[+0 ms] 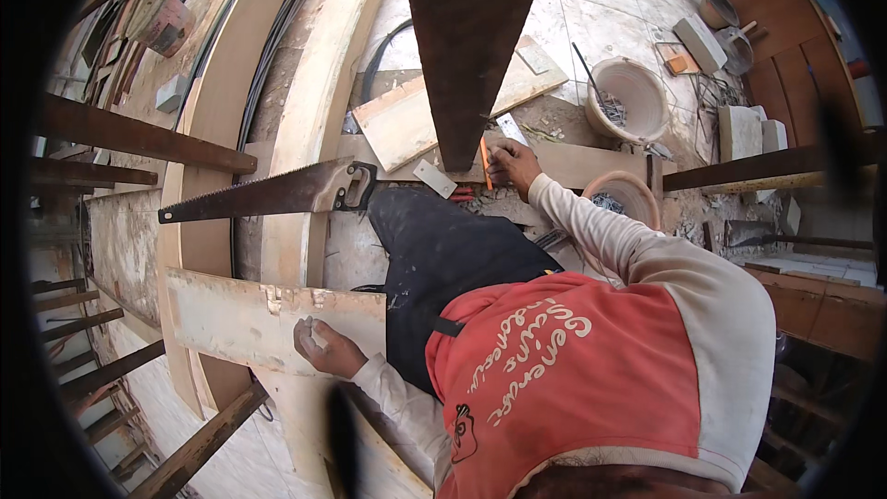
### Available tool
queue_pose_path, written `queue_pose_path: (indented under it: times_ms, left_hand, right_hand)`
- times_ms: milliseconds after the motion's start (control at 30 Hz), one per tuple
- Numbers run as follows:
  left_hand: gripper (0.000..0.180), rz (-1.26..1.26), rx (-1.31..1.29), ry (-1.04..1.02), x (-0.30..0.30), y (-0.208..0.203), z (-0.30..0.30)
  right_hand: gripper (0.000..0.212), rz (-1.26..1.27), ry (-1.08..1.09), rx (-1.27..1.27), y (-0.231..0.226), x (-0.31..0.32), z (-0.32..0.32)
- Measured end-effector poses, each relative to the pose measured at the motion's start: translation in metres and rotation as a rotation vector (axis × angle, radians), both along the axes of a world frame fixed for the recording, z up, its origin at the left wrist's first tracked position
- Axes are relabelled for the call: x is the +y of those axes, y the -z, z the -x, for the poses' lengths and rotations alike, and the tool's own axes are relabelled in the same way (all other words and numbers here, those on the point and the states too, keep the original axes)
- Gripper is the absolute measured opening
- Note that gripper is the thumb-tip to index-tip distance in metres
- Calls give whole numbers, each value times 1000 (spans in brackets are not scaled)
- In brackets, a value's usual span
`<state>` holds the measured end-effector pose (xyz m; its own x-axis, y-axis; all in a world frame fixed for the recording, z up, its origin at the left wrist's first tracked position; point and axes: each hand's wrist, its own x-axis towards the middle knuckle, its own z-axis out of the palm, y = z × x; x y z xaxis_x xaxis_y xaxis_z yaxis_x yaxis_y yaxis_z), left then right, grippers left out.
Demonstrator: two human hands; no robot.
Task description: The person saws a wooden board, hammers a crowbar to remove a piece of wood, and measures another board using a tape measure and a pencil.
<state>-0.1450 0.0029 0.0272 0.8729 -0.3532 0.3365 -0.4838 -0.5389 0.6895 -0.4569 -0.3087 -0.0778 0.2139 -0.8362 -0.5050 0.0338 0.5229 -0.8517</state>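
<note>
The dark upright board (467,46) is cut off by the top edge and hides part of the plank (573,164) behind it. The saw (268,192) blade's tip blurs into shadow at left. The pencil (484,163) tip is too small to see. At lower centre, the red shirt (564,379) hides the person's legs.

One view only, a fisheye looking steeply down from above and close behind a person in a red and cream shirt (591,370), whose back fills the lower right of the frame. Straight timbers bow toward the dark round rim. The handsaw (268,192) lies left of centre, the tiled floor (601,0) runs along the top, well below the lens.
</note>
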Motion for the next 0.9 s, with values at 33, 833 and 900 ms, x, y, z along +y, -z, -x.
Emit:
queue_pose_path:
  times_ms: [33,833,900]
  left_hand:
    - [33,2,1,5,-3,1,4]
    - [19,79,168,-137,40,9,41]
    - [18,88,187,-152,19,2,46]
  right_hand:
    - [22,19,29,-25,3,-17,0]
    - [37,-63,575,-229,79,-245,32]
    - [37,65,510,-255,50,-254,27]
